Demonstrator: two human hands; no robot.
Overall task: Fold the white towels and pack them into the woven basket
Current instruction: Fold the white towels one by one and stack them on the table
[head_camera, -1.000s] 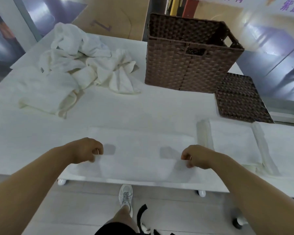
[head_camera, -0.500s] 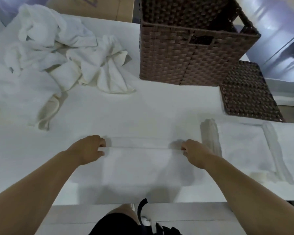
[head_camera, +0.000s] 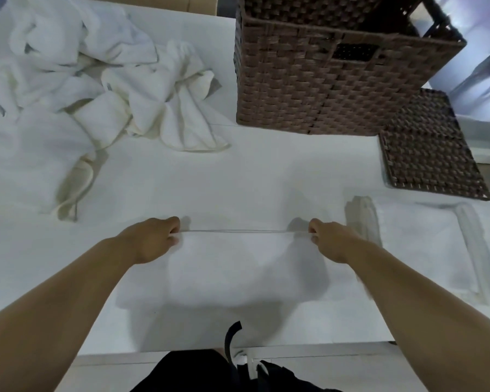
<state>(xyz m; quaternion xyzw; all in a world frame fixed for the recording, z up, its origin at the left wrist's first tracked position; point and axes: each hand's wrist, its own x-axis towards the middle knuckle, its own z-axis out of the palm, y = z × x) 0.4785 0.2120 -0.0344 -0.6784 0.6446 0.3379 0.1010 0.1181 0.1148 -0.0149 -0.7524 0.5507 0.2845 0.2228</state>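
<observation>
nearest the body, a white towel (head_camera: 232, 267) is held taut by its near edge, with the left hand (head_camera: 153, 239) and the right hand (head_camera: 327, 241) each clenched on a corner and the cloth draped down from that raised edge toward the front of the white table (head_camera: 238, 182); a fold away from the body is judged to be in progress. just to the right, a flat towel (head_camera: 419, 244) with its side bands turned in is seen laid on the table, apparently part-folded or finished. farther off to the left, a crumpled heap of towels (head_camera: 102, 80) is left unfolded, so most of the folding is judged to remain. at the far side the woven basket (head_camera: 334, 75) stands upright, its inside largely hidden, and no towel can be seen in it; packing is judged not yet begun. its flat woven lid (head_camera: 430, 148) lies beside it on the right. compared with a second ago, when the same edge was pinned low near the table's front, the edge has been lifted and carried farther from the body, and half a second ago it was already on its way.
</observation>
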